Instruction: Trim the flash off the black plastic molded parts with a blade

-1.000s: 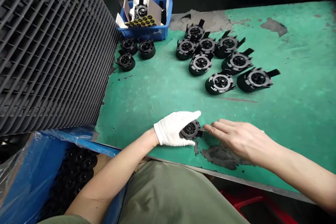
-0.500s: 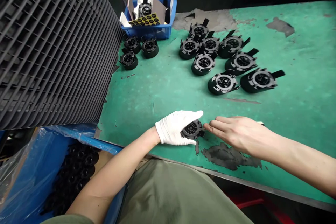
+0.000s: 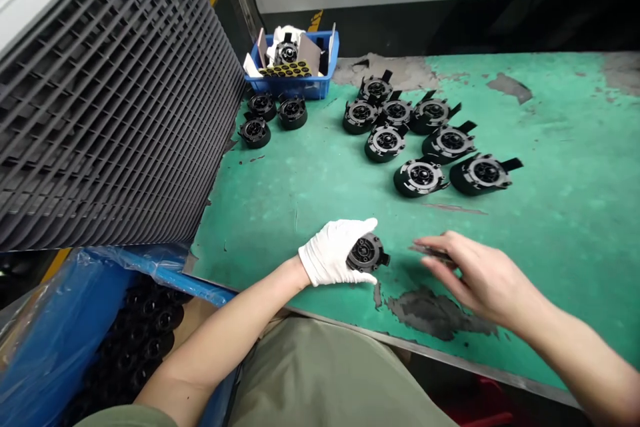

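My left hand (image 3: 335, 252), in a white glove, is closed around a round black plastic part (image 3: 366, 252) near the front edge of the bench. The part's face points up, and a small tab sticks out at its right side. To the right, apart from that part, my bare right hand (image 3: 483, 273) pinches a thin, greyish tool (image 3: 434, 252) between thumb and fingers. Its tip points left towards the part; blur and the fingers hide its exact kind.
Several similar black parts with grey rings (image 3: 425, 177) stand at the back right of the green bench (image 3: 280, 193). Three more (image 3: 255, 132) sit by a blue bin (image 3: 295, 88). Stacked black grids (image 3: 115, 113) rise at left, above a plastic-lined blue crate (image 3: 50, 347) of black parts.
My right hand has drawn back to the right, away from the black part, and the tool shows between its fingers. My left hand keeps its hold. The view has tilted up.
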The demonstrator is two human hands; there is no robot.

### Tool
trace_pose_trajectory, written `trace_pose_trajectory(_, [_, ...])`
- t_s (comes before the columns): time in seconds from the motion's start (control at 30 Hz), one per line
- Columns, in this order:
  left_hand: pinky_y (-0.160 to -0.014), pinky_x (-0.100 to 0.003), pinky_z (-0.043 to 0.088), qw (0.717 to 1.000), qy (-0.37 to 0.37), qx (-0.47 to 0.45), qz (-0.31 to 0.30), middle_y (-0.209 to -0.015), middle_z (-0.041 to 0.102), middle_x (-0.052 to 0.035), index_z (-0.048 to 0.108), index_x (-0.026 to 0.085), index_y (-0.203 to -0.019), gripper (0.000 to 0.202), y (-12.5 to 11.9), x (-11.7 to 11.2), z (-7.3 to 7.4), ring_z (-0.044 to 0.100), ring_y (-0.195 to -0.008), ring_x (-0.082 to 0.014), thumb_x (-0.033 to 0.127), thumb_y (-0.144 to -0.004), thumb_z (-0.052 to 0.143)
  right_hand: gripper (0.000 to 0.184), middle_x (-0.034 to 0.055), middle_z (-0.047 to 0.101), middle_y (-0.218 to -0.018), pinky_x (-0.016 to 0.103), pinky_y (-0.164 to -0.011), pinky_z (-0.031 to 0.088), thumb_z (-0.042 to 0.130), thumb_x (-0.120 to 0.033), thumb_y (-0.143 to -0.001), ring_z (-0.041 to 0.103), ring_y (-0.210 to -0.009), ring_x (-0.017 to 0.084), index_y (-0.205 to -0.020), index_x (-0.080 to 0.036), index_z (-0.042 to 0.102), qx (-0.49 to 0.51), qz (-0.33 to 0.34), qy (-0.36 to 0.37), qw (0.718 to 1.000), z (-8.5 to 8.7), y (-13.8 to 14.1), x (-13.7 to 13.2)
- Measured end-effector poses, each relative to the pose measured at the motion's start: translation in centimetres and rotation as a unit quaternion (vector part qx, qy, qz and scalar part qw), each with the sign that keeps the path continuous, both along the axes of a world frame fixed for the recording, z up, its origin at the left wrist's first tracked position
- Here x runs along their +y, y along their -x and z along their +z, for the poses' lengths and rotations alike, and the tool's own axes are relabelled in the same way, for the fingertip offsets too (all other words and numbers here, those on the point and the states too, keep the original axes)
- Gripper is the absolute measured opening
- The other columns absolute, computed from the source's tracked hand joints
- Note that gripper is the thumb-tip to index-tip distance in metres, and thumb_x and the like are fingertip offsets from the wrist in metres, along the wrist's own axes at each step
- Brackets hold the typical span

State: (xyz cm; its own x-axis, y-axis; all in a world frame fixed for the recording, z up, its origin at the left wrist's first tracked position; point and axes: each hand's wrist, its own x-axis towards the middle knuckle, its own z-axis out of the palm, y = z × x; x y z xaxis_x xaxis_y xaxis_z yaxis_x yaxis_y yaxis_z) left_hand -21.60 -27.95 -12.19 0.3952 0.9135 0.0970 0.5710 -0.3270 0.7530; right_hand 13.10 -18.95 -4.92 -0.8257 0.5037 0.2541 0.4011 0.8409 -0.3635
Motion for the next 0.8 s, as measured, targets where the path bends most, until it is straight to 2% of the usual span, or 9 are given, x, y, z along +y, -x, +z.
trace_pose_trajectory(0.13, [-0.147,-0.075,0.064,0.998,0.015,0.022,0.054,-0.182,0.077,-0.0306,0.055,0.021,-0.196,0.147,-0.2,-0.2,-0.5,0.077,-0.171,-0.0554,0.099,-0.084,0.109,0.073,-0.0018,0.078,-0.098,0.031,-0.063,0.053,0.064,-0.015,-0.116,0.075,-0.069,0.017,-0.186,-0.03,0.059,-0.029,0.007,0.004,1.0,-0.6,2.8,-5.7])
trace_pose_trajectory(0.23, [-0.147,-0.075,0.064,0.997,0.019,0.026,0.064,-0.181,0.079,-0.0297,0.057,0.021,-0.194,0.143,-0.3,-0.3,-0.6,0.079,-0.168,-0.0544,0.097,-0.085,0.109,0.094,-0.0022,0.074,-0.091,0.034,-0.055,0.043,0.065,-0.006,-0.104,0.07,-0.065,0.019,-0.194,-0.027,0.052,-0.065,-0.032,-0.022,0.997,-1.1,5.0,-8.0])
trace_pose_trajectory(0.3, [-0.147,-0.075,0.064,0.998,0.016,0.029,0.061,-0.181,0.078,-0.0302,0.057,0.02,-0.194,0.141,-0.4,-0.4,-0.6,0.079,-0.169,-0.0544,0.095,-0.086,0.11,0.085,-0.0006,0.074,-0.089,0.035,-0.054,0.04,0.065,-0.004,-0.102,0.069,-0.065,0.021,-0.184,-0.025,0.061,-0.079,-0.057,-0.033,0.995,-1.1,5.3,-8.8])
trace_pose_trajectory(0.37, [-0.148,-0.075,0.063,0.998,0.014,0.029,0.057,-0.184,0.076,-0.0309,0.057,0.02,-0.194,0.143,-0.4,-0.4,-0.5,0.077,-0.171,-0.0548,0.094,-0.085,0.111,0.053,0.0001,0.072,-0.087,0.036,-0.054,0.038,0.064,-0.007,-0.106,0.069,-0.066,0.021,-0.153,-0.026,0.076,-0.083,-0.069,-0.035,0.994,-0.8,4.6,-9.3])
trace_pose_trajectory(0.43, [-0.149,-0.075,0.062,0.998,0.013,0.03,0.05,-0.187,0.073,-0.0324,0.054,0.019,-0.195,0.146,-0.2,-0.4,-0.4,0.075,-0.174,-0.0553,0.092,-0.083,0.113,0.022,-0.0008,0.067,-0.082,0.036,-0.052,0.035,0.062,-0.012,-0.111,0.068,-0.063,0.021,-0.119,-0.029,0.073,-0.078,-0.077,-0.03,0.994,-0.3,3.4,-9.3])
trace_pose_trajectory(0.5, [-0.149,-0.075,0.062,0.998,0.014,0.033,0.042,-0.188,0.072,-0.0324,0.053,0.019,-0.196,0.144,0.1,-0.4,-0.3,0.074,-0.175,-0.0551,0.087,-0.085,0.115,0.018,-0.0011,0.069,-0.084,0.036,-0.049,0.035,0.06,-0.015,-0.115,0.068,-0.06,0.02,-0.114,-0.029,0.069,-0.067,-0.087,-0.021,0.994,0.1,2.3,-9.2])
trace_pose_trajectory(0.57, [-0.148,-0.075,0.062,0.998,0.016,0.036,0.039,-0.186,0.074,-0.0302,0.056,0.021,-0.194,0.138,0.7,-0.4,-0.1,0.075,-0.173,-0.0541,0.081,-0.086,0.116,0.027,0.0004,0.077,-0.093,0.034,-0.049,0.042,0.057,-0.016,-0.118,0.074,-0.063,0.02,-0.136,-0.027,0.074,-0.051,-0.094,-0.003,0.994,0.2,1.8,-8.9])
trace_pose_trajectory(0.67, [-0.147,-0.075,0.063,0.997,0.022,0.045,0.062,-0.176,0.081,-0.0298,0.067,0.018,-0.185,0.133,1.6,-0.7,0.3,0.078,-0.168,-0.0547,0.086,-0.082,0.116,0.055,0.0016,0.082,-0.104,0.03,-0.058,0.058,0.057,-0.017,-0.122,0.083,-0.074,0.02,-0.175,-0.028,0.066,-0.023,-0.084,0.044,0.995,-0.4,2.8,-8.6])
trace_pose_trajectory(0.8, [-0.131,-0.07,0.073,0.99,0.038,0.065,0.117,-0.147,0.092,-0.0262,0.087,0.017,-0.158,0.114,2.2,-1.8,1.6,0.09,-0.142,-0.053,0.099,-0.082,0.109,0.066,0.0017,0.082,-0.107,0.032,-0.068,0.067,0.058,-0.024,-0.126,0.084,-0.079,0.022,-0.191,-0.033,0.054,0.012,-0.067,0.092,0.993,-1.7,5.1,-8.1])
